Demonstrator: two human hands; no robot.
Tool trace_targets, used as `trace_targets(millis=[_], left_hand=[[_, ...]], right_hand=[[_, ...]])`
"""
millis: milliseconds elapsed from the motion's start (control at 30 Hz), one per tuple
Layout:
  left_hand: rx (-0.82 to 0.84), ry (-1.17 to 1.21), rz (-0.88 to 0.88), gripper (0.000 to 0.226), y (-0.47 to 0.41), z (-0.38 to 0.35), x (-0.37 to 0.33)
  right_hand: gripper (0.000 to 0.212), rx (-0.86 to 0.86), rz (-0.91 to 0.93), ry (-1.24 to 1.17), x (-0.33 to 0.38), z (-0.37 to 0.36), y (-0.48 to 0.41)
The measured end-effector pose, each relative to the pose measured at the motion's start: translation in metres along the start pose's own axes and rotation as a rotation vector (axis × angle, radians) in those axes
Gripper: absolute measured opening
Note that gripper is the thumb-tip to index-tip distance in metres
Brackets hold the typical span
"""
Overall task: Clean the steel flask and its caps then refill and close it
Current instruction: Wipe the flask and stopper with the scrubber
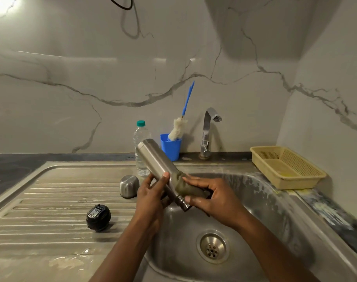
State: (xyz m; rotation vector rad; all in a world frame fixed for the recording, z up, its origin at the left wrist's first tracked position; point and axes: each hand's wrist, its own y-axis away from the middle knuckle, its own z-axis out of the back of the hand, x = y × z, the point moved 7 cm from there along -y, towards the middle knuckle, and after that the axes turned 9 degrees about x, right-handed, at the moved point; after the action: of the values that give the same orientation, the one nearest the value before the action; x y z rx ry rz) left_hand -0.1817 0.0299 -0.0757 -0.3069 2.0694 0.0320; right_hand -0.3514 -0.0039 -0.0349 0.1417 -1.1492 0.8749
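Observation:
The steel flask point(154, 159) is tilted over the sink basin point(261, 202), its base up to the left and its open threaded mouth down to the right. My left hand point(151, 192) grips its body from below. My right hand point(210, 197) holds a green scrub pad point(183, 185) wrapped round the flask's neck. The steel outer cap point(129, 186) stands upside down on the drainboard beside my left hand. The black inner cap point(98, 217) lies further left on the drainboard.
A plastic water bottle point(140, 143) and a blue cup point(170, 146) with a bottle brush point(178, 129) stand behind the flask. The tap point(209, 131) rises at the back of the sink. A yellow basket point(285, 166) sits at the right. The drain point(212, 248) is below my hands.

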Motion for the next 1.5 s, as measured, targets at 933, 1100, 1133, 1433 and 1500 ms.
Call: trace_targets(millis=[933, 1100, 1133, 1433, 1500], left_hand=[[0.067, 0.138, 0.046, 0.036, -0.001, -0.009, 0.003], [0.02, 0.083, 0.083, 0.046, 0.0, -0.008, 0.007], [0.018, 0.098, 0.078, 0.048, -0.001, -0.008, 0.006], [0.069, 0.163, 0.116, 0.061, 0.001, -0.013, 0.016], [0.117, 0.112, 0.129, 0.059, 0.002, -0.017, 0.018]], right_hand=[[0.046, -0.046, 0.006, -0.121, -0.006, 0.003, 0.001], [0.054, 0.027, 0.001, -0.111, -0.005, -0.002, 0.001], [0.053, 0.012, -0.002, -0.149, -0.004, -0.001, 0.0], [0.026, -0.047, -0.09, -0.351, -0.006, -0.008, 0.0], [0.031, -0.05, -0.08, -0.341, -0.004, -0.01, -0.002]])
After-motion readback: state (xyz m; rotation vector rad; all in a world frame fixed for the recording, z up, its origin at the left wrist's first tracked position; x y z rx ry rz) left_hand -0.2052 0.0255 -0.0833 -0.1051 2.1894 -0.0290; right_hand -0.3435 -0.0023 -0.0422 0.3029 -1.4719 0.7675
